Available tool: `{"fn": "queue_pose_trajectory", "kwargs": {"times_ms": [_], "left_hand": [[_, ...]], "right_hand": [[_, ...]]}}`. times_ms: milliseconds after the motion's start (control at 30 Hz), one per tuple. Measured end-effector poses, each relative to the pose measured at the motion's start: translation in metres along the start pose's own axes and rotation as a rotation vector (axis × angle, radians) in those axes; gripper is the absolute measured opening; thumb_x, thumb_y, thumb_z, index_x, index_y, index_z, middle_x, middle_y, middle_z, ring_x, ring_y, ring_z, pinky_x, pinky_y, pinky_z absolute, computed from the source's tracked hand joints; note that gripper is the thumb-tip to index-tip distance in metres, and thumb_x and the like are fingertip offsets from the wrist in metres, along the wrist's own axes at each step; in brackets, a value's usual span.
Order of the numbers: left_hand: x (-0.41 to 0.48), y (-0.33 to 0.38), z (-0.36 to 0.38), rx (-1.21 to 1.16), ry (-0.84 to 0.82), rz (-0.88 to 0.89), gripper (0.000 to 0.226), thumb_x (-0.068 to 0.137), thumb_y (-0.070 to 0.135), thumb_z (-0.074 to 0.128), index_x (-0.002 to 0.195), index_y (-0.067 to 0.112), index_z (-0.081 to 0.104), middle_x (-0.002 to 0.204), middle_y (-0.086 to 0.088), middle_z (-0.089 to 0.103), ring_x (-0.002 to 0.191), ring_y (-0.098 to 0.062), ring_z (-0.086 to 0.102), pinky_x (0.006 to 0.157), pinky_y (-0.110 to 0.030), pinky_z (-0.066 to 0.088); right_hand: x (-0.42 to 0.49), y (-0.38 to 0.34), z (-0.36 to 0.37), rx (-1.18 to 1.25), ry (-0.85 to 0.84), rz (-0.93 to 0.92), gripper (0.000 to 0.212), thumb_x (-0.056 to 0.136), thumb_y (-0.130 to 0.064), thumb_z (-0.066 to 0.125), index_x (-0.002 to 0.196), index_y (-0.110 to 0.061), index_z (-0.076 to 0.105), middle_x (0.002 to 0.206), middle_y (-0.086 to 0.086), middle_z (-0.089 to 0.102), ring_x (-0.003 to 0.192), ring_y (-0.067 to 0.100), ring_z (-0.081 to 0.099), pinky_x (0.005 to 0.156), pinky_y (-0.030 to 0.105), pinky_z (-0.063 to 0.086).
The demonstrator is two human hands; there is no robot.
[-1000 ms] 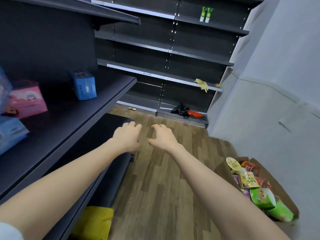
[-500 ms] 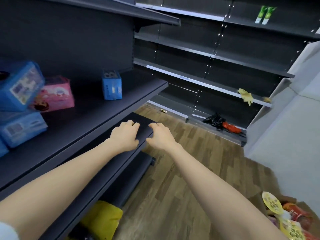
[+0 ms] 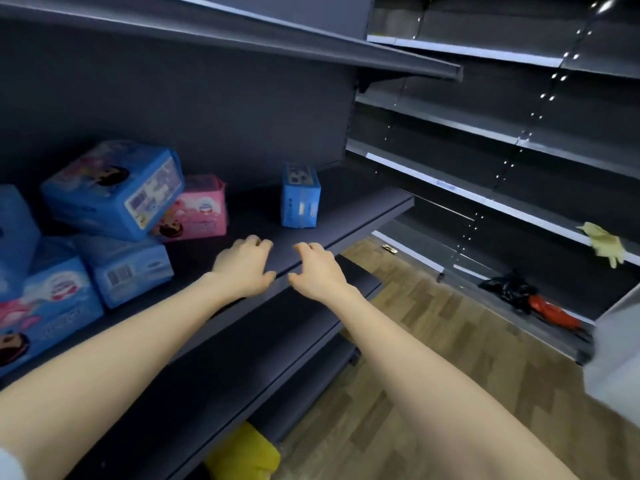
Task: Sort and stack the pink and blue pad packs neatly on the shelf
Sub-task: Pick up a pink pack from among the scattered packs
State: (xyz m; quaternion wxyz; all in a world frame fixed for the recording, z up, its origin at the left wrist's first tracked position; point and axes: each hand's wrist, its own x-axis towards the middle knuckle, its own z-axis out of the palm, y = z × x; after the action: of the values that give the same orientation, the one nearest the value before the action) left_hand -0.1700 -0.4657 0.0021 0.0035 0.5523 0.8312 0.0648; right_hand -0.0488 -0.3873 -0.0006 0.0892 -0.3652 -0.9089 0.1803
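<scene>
The fingers (image 3: 258, 242) of the left hand (image 3: 242, 268) and right hand (image 3: 318, 271) are loosely curled and hold nothing, over the front edge of the smooth dark metal shelf (image 3: 353, 216). Behind them a boxy blue pack (image 3: 299, 197) stands upright alone. To its left, a soft pink pack (image 3: 197, 211) lies against glossy blue packs (image 3: 114, 188) piled crookedly.

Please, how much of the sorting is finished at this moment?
Little looks done: the tilted blue pack lies askew on a lower blue pack, the pink pack sits behind them, and a lone blue pack stands apart. In hand: nothing; the left hand and right hand are empty near the shelf front. Left: separating colours, stacking everything straight.
</scene>
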Motion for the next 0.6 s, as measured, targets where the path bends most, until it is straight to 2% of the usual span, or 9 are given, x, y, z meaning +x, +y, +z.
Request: {"fn": "queue_pose_trajectory", "kwargs": {"times_ms": [267, 367, 500, 600], "left_hand": [[0.029, -0.05, -0.017, -0.005, 0.05, -0.108, 0.06, 0.09, 0.036, 0.054, 0.142, 0.015, 0.032, 0.14, -0.01, 0.039, 0.124, -0.029, 0.043, 0.095, -0.04, 0.044], [0.035, -0.064, -0.021, 0.02, 0.065, -0.129, 0.057, 0.09, 0.038, 0.053, 0.139, 0.016, 0.035, 0.138, -0.009, 0.04, 0.123, -0.029, 0.044, 0.091, -0.038, 0.042], [0.041, -0.074, -0.018, 0.034, 0.111, -0.131, 0.05, 0.089, 0.036, 0.054, 0.133, 0.016, 0.042, 0.131, -0.01, 0.046, 0.116, -0.03, 0.049, 0.088, -0.039, 0.046], [0.042, -0.077, -0.018, 0.043, 0.133, -0.148, 0.048, 0.088, 0.034, 0.055, 0.131, 0.015, 0.044, 0.129, -0.009, 0.048, 0.114, -0.028, 0.051, 0.09, -0.039, 0.046]], "right_hand": [[0.067, -0.045, 0.003, -0.019, -0.01, -0.137, 0.06, 0.088, -0.023, 0.059, 0.142, -0.012, 0.035, 0.138, 0.016, 0.04, 0.123, 0.038, 0.04, 0.099, 0.041, 0.041], [0.088, -0.058, 0.011, -0.021, 0.001, -0.174, 0.061, 0.085, -0.023, 0.061, 0.14, -0.011, 0.038, 0.136, 0.018, 0.044, 0.122, 0.039, 0.042, 0.099, 0.039, 0.038], [0.11, -0.071, 0.019, 0.012, 0.013, -0.215, 0.048, 0.083, -0.024, 0.057, 0.129, -0.013, 0.047, 0.13, 0.013, 0.051, 0.122, 0.035, 0.043, 0.095, 0.034, 0.035], [0.119, -0.076, 0.019, 0.015, 0.0, -0.246, 0.044, 0.084, -0.023, 0.056, 0.127, -0.013, 0.048, 0.131, 0.01, 0.052, 0.125, 0.03, 0.041, 0.097, 0.032, 0.032]]}}
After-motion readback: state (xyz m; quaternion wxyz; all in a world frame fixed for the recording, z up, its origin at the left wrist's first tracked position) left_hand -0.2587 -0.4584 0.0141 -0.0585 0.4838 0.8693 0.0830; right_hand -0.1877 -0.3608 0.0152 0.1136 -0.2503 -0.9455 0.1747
